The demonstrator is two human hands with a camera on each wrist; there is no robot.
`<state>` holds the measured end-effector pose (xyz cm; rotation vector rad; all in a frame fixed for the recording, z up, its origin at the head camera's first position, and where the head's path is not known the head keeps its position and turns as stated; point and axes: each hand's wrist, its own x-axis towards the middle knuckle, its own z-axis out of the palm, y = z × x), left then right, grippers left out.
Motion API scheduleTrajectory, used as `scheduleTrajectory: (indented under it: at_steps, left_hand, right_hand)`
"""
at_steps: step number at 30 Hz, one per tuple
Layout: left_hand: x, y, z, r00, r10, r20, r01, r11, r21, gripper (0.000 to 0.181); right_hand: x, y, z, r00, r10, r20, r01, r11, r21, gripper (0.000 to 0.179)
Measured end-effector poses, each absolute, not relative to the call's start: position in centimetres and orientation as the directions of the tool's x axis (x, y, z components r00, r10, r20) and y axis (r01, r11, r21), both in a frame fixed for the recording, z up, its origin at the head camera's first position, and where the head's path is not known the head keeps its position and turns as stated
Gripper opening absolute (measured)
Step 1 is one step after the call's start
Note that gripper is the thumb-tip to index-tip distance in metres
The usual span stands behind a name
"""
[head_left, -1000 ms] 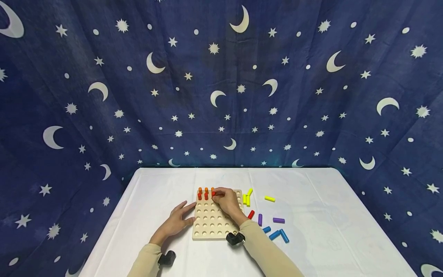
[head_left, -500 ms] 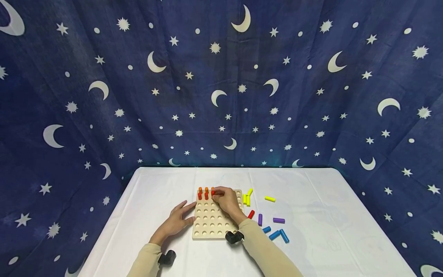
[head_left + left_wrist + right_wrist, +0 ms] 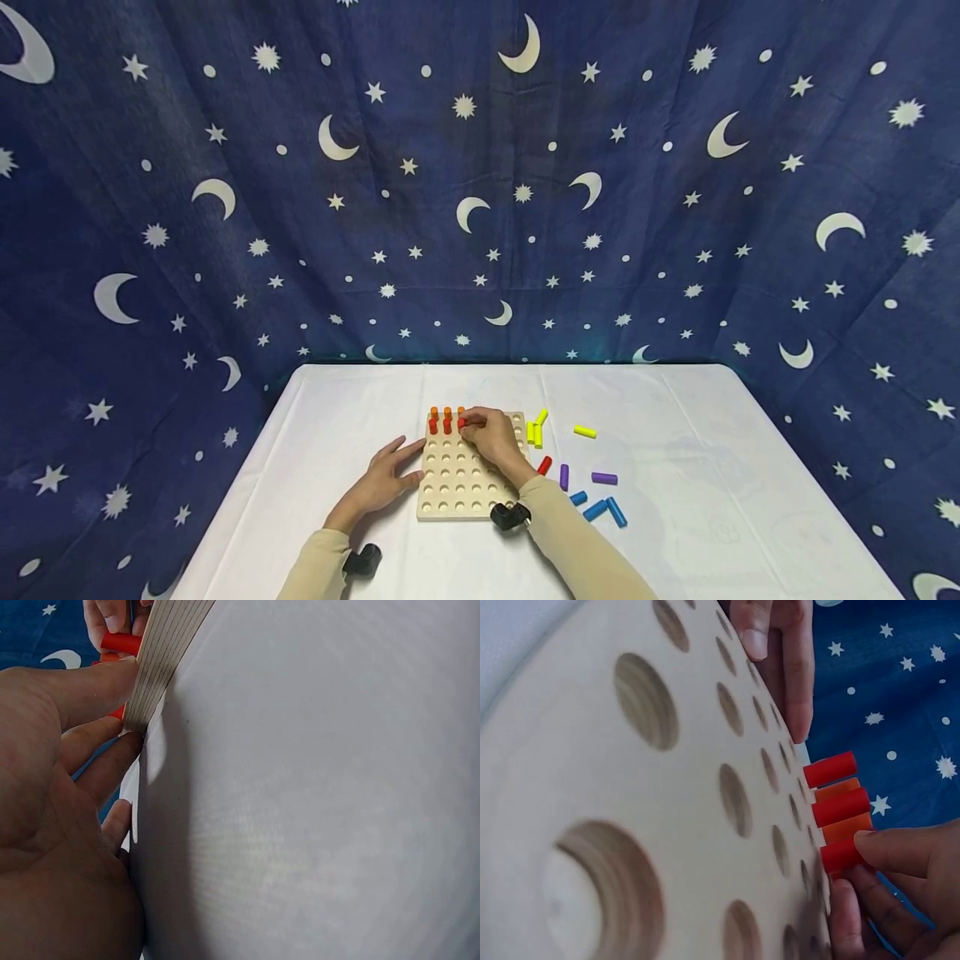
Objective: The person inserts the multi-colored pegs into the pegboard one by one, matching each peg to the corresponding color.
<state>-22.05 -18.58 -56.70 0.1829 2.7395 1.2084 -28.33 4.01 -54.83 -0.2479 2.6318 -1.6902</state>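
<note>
A pale wooden peg board [image 3: 459, 487] with rows of round holes lies on the white table. My right hand [image 3: 491, 437] pinches a red peg [image 3: 841, 856] between thumb and fingers, the peg standing at a hole in the second row. Left of it two more red pegs [image 3: 841, 807] stand upright in that row, with orange pegs [image 3: 447, 412] behind them in the far row. My left hand [image 3: 384, 477] has its fingers spread along the board's left side; in the left wrist view the thumb and fingertips touch the layered wooden edge [image 3: 161, 664].
Several yellow pegs [image 3: 537, 436] lie right of the board, one set apart. A loose red peg [image 3: 544, 465], two purple pegs [image 3: 604, 478] and several blue pegs [image 3: 596, 510] lie nearer. A dark blue curtain [image 3: 480, 208] with moons and stars hangs behind the table.
Almost nothing differs: both hands keep their places, my right hand still pinching the red peg at the same hole. The head view shifts slightly.
</note>
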Motion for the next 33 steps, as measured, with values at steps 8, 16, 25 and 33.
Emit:
scheduleTrajectory:
  at_steps: [8, 16, 25, 33]
  left_hand:
    - [-22.0, -18.6, -56.7, -0.983, 0.16, -0.087, 0.045, 0.675, 0.737, 0.058]
    - [-22.0, -18.6, -56.8, -0.982, 0.163, -0.09, 0.044, 0.673, 0.738, 0.059]
    - [-22.1, -18.7, -56.6, -0.984, 0.153, -0.095, 0.036, 0.683, 0.73, 0.059]
    - [-22.1, -18.5, -56.8, -0.983, 0.157, -0.092, 0.041, 0.684, 0.728, 0.059]
  right_hand:
    - [-27.6, 4.5, -53.0, -0.984, -0.155, 0.093, -0.146, 0.376, -0.915, 0.022]
    - [-26.3, 6.0, -50.8, -0.977, -0.128, 0.169, -0.207, 0.405, -0.891, 0.018]
    - [-25.4, 7.9, -49.0, -0.957, -0.126, 0.261, -0.29, 0.412, -0.864, 0.015]
    - [-25.1, 10.7, -47.8, -0.961, -0.066, 0.267, -0.268, 0.435, -0.86, 0.017]
